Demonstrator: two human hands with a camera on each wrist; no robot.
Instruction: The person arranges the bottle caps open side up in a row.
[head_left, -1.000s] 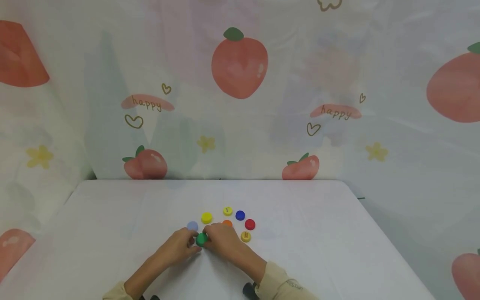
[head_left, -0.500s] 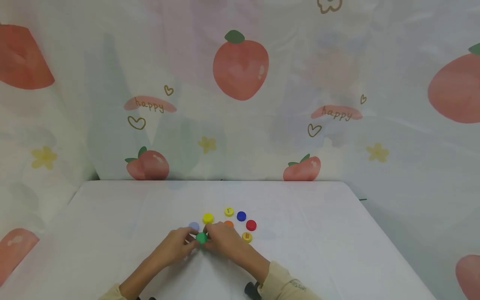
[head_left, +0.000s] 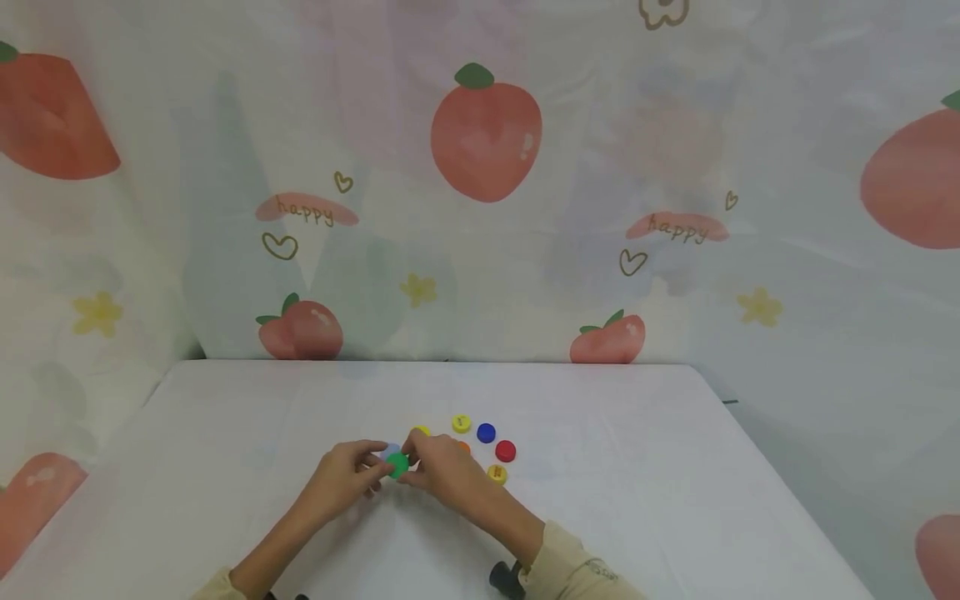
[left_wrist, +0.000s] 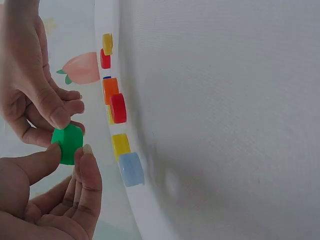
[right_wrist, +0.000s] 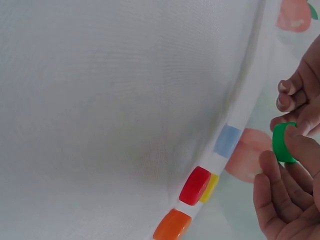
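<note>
A green bottle cap (head_left: 397,466) is held off the white table between both hands. My left hand (head_left: 339,482) pinches it between thumb and forefinger, seen close in the left wrist view. From the other side, my right hand (head_left: 452,475) grips the same cap (right_wrist: 284,143) with thumb and fingers. Just behind it in the head view lies a light blue cap (head_left: 390,451), partly covered. A yellow cap (head_left: 422,431) and an orange cap (head_left: 465,447) are mostly hidden by the right hand. A red cap (left_wrist: 118,108) near the hands shows only in the wrist views.
To the right of the hands lie a pale yellow cap (head_left: 461,423), a dark blue cap (head_left: 486,432), a red cap (head_left: 506,451) and a marked yellow cap (head_left: 497,474). The white table (head_left: 637,500) reaches back to a peach-print curtain (head_left: 510,250).
Both hands have lifted the green bottle cap slightly up and to the left. It now overlaps the light blue cap in the head view. The head view has shifted a little.
</note>
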